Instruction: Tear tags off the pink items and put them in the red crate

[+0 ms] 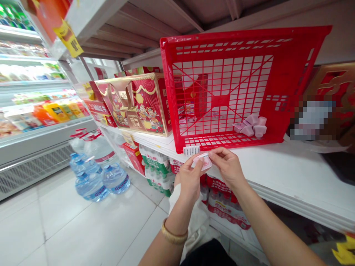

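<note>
My left hand (191, 173) pinches a small pink-and-white lidded cup (203, 162) between thumb and fingers. Its printed lid faces up, with a small pale label at the upper edge. The fingertips of my right hand (226, 164) are pinched together at the cup's right edge; what lies between them is too small to make out. Just beyond my left fingers, a strip of barcode stickers (191, 150) hangs by the basket's lower corner. The red plastic basket (277, 79) rests on its side, mouth towards me, with several similar pink cups (253, 126) clustered inside.
The basket stands on a white shelf (283, 166), beside a red-and-gold gift box (144, 105). Below are wrapped bottle packs (226, 203). Large water bottles (91, 184) stand on the tiled floor to the left, near a refrigerated display (41, 155). Another shelf (155, 22) hangs overhead.
</note>
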Motion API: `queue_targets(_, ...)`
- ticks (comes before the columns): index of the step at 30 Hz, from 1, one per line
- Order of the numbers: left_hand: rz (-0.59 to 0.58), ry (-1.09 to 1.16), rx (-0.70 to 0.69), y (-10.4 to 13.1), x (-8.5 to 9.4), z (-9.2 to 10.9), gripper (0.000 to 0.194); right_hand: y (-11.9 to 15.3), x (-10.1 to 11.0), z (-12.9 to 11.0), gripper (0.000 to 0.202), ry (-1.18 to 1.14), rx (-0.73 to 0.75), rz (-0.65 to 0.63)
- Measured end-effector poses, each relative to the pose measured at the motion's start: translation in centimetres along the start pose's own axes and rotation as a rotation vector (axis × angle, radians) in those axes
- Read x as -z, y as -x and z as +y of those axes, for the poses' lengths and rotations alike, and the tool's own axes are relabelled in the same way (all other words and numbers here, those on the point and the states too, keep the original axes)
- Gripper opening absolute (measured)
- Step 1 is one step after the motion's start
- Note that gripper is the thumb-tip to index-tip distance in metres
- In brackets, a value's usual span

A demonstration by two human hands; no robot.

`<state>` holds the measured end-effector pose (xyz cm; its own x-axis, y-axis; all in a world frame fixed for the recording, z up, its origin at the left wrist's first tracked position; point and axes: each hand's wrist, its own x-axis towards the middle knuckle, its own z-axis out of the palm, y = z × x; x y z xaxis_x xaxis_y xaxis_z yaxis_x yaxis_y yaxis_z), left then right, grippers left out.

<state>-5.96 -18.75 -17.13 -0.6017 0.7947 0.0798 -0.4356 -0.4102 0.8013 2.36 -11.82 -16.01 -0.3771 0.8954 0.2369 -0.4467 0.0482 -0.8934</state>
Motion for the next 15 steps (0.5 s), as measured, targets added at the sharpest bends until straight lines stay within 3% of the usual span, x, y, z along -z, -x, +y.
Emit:
queue_targets(7, -0.03, -0.065, -0.048, -0.43, 0.88, -0.14, 0.029, 0.05, -0.02, 0.07, 0.046, -0.003, 0.01, -0.019)
queue_targets(12, -0.042, -0.054, -0.027, -0.18, 0.6, -0.04, 0.031, 0.0, 0.21, 0.03, 0.034, 0.128, 0.027, -0.149)
queue_targets(15, -0.078, -0.04, 0.005, 0.01, 0.41, 0.01, 0.034, 0.1, 0.31, 0.01, 0.033, 0.139, 0.014, -0.158)
